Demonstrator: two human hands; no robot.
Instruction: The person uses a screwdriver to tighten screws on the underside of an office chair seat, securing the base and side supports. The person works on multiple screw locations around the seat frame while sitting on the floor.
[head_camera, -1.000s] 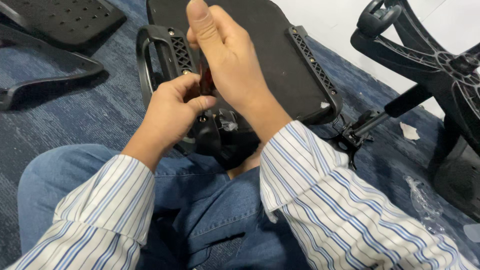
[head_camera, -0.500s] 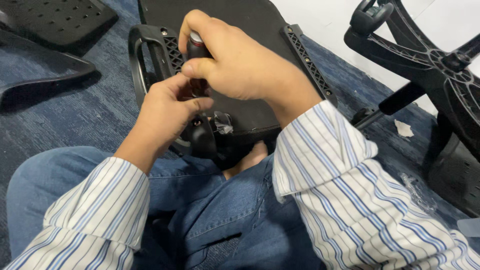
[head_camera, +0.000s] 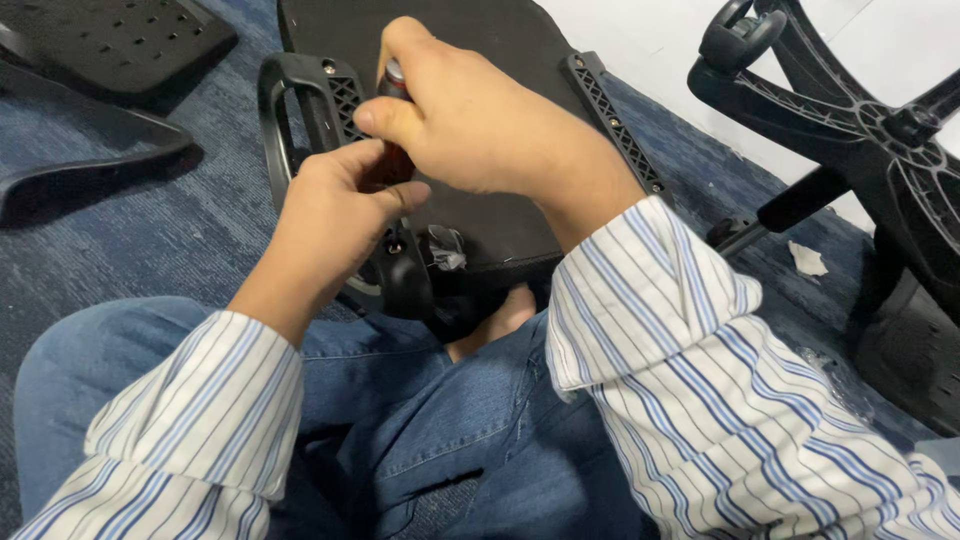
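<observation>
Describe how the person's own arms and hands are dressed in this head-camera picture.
Both arms wear long shirt sleeves, white with blue and darker thin stripes, ending in buttoned-looking cuffs at the wrists. The left hand and right hand are bare: no gloves, rings or watch can be seen.

Office-like room: blue carpet floor (head_camera: 150, 250), white wall (head_camera: 660, 40), dismantled office chair base (head_camera: 850, 110).
</observation>
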